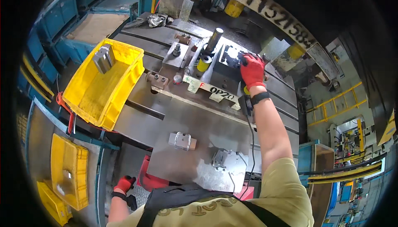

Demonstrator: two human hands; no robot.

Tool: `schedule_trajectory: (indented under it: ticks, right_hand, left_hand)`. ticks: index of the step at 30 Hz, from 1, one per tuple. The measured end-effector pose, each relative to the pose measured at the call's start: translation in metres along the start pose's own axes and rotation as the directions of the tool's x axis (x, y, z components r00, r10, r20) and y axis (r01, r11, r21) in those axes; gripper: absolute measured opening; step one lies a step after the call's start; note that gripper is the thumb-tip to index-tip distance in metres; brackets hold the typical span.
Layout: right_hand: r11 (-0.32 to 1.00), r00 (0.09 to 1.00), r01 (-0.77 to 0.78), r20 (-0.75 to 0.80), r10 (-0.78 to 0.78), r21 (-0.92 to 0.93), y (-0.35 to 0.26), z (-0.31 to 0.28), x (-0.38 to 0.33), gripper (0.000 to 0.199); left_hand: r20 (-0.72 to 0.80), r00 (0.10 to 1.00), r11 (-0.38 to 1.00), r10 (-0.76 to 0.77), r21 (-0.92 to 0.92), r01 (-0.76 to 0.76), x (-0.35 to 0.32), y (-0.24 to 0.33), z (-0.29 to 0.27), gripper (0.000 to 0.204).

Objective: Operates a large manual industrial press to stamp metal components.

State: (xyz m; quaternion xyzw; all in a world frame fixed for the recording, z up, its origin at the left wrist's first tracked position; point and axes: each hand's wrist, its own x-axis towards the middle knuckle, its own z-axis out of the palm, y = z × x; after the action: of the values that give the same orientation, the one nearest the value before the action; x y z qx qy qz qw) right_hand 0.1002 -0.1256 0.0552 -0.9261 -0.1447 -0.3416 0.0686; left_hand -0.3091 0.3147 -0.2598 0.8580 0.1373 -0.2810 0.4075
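Observation:
My right hand [252, 67], in a red glove with black fingertips, reaches over the right side of the press die [225, 80]. Its fingers are bent down at a bright metal plate [230, 56] on top of the die; whatever they grip is hidden beneath them. Low at the left, my left hand [125, 184] is held beside my body near a red chair-like piece [150, 177], its gloved fingers curled with nothing visible in them. On the table's near part lie a small metal block with a wire loop [182, 141] and a bright metal part [226, 159].
A yellow bin [118, 96] holding grey metal pieces [104, 58] stands at the table's left edge. More yellow bins [78, 177] sit lower left. A steel guide post [214, 40] rises from the die. Beside my right forearm runs a black cable [253, 144]. The press beam [265, 11] hangs overhead.

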Motion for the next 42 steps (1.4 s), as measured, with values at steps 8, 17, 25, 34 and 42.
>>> schedule_trajectory:
  ticks: [8,17,25,34,42]
  right_hand:
    - [0.999,0.999,0.008,0.042,-0.009,0.032,-0.003,-0.005,0.008,0.024]
    - [1.0,0.983,0.007,0.184,-0.007,-0.001,-0.004,0.008,0.009,0.026]
    - [0.986,0.947,0.095,0.319,-0.045,-0.14,-0.007,0.0,0.012,0.031]
    - [0.953,0.941,0.242,0.283,-0.185,-0.18,0.002,0.008,0.008,0.026]
    - [0.994,0.865,0.105,0.49,-0.107,0.033,0.0,-0.002,0.013,0.038]
  left_hand:
    - [0.055,0.969,0.947,-0.242,-0.205,0.248,0.019,0.024,0.008,0.033]
    - [0.062,0.947,0.717,-0.317,-0.637,0.281,0.019,-0.002,0.017,0.025]
    - [0.176,0.927,0.62,-0.331,-0.7,0.355,0.007,0.011,0.022,0.025]
    - [-0.044,0.997,0.973,-0.062,-0.226,0.051,0.039,-0.038,0.039,0.031]
    - [0.09,0.956,0.815,-0.28,-0.503,0.286,0.056,-0.083,0.06,0.045]
